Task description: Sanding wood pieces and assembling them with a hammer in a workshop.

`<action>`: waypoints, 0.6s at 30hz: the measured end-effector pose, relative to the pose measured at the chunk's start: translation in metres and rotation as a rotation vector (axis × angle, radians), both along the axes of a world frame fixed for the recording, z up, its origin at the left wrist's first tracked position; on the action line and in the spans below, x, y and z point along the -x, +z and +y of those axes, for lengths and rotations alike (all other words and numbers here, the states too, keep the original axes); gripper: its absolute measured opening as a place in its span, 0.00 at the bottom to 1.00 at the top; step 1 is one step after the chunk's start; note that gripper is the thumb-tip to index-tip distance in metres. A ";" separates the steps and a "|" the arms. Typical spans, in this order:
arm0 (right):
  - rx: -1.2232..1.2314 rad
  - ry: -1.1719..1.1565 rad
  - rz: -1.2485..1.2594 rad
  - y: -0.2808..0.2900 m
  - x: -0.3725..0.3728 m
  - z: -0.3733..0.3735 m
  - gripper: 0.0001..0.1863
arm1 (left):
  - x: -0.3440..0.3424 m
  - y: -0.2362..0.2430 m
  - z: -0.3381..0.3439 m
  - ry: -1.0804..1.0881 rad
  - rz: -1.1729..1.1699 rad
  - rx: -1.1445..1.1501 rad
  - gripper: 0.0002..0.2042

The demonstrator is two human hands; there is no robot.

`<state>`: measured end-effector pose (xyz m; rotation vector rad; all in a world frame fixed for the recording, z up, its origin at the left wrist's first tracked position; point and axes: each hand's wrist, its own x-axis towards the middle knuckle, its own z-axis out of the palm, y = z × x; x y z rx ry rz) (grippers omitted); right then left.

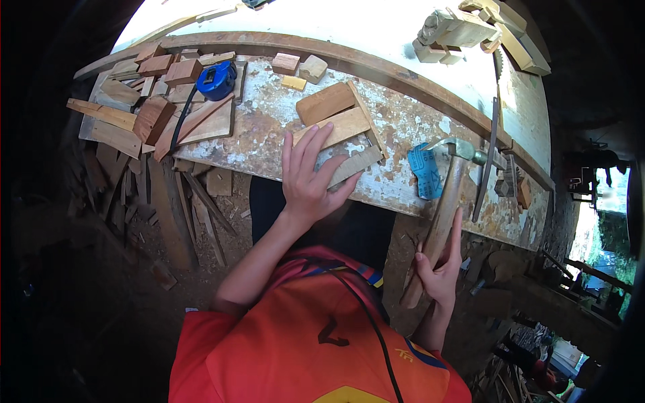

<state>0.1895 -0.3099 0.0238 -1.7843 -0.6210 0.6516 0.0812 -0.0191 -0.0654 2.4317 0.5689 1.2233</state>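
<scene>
My left hand [309, 178] grips a small wooden assembly [346, 124] at the bench's near edge, fingers over its middle strip and thumb by its nearest one. Three short wood strips in it meet a thin cross strip [367, 121] on their right. In my right hand [440, 274] is a claw hammer [449, 198], held by its wooden handle with the index finger stretched along it. The metal head points away from me, raised over the right part of the bench, apart from the assembly. A blue printed piece of sandpaper or packaging [424, 172] lies beside the hammer.
A worn, paint-spotted workbench [262, 127] runs across. Wood offcuts [156, 65] and a blue tape measure [216, 80] are at left, small blocks [286, 64] behind the assembly. A saw blade [487, 161] lies right, and a wooden rail [322, 48] borders the back.
</scene>
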 end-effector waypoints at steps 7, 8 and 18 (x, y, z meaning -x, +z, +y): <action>-0.303 0.112 0.442 0.009 -0.026 0.007 0.43 | 0.000 0.002 -0.002 0.023 -0.016 0.006 0.16; -0.255 0.124 0.420 0.011 -0.022 0.013 0.38 | 0.001 0.002 -0.002 0.023 -0.009 0.005 0.16; -0.174 -0.030 0.155 -0.018 0.009 0.035 0.19 | -0.001 0.003 -0.001 -0.001 -0.024 0.023 0.16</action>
